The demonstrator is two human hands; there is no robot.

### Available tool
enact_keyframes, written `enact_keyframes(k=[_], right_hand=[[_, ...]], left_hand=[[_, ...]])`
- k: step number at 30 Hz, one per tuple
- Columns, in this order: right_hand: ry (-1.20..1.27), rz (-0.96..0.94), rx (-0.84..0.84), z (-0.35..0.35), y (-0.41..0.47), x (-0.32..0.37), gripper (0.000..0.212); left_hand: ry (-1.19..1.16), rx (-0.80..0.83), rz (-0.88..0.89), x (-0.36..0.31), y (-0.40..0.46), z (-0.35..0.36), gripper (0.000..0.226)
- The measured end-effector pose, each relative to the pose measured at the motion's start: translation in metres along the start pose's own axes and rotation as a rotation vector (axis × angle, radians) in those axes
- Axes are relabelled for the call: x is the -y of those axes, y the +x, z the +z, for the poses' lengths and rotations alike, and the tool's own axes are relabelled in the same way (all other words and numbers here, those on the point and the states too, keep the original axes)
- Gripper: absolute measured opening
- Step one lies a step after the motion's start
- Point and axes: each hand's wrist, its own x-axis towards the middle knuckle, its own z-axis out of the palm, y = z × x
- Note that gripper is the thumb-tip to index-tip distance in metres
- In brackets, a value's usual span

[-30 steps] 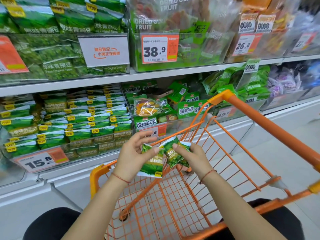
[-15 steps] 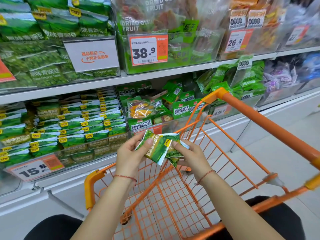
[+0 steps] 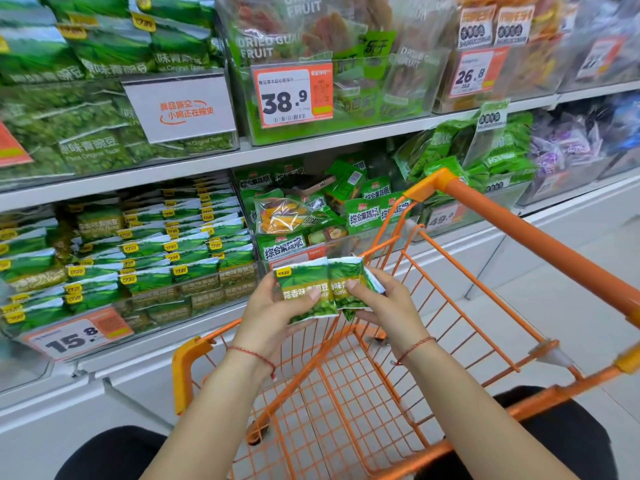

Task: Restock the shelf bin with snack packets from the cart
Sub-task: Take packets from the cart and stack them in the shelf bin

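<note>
Both hands up over the orange cart (image 3: 519, 230): left hand (image 3: 273, 313) and right hand (image 3: 388, 306) pinch green snack packets (image 3: 311, 289), fanned side by side. Best to square them flat before sliding left into the far shelf bin (image 3: 138, 306), already stacked high with matching packets. Cart basket looks bare.

Left hand (image 3: 273, 306) and right hand (image 3: 388, 306) hold green garlic pea packets (image 3: 311, 289) upright above orange cart (image 3: 519, 237), near shelf bin (image 3: 145, 317).

A shop: shelves (image 3: 221, 160) of snack packets behind price tags (image 3: 293, 95) reading 38.9, an orange cart (image 3: 540, 244).
</note>
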Motion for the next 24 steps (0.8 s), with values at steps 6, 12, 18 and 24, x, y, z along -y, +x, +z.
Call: enact_keyframes(k=[6,12,18,24], right_hand=[[0.018,-0.093,0.071,0.004,-0.008,0.007,0.027],[0.02,-0.054,0.197,0.006,-0.011,0.01,0.017],[0.028,0.069,0.262,0.009,-0.007,0.006,0.027],[0.214,0.099,0.187,0.005,-0.003,0.004,0.029]], left_hand=[[0.093,-0.012,0.051,0.001,-0.002,0.019,0.03],[-0.032,0.093,-0.006,-0.003,-0.004,0.023,0.053],[0.084,0.1,0.134,0.01,-0.006,0.02,0.027],[0.05,-0.027,0.191,0.006,-0.009,0.017,0.025]])
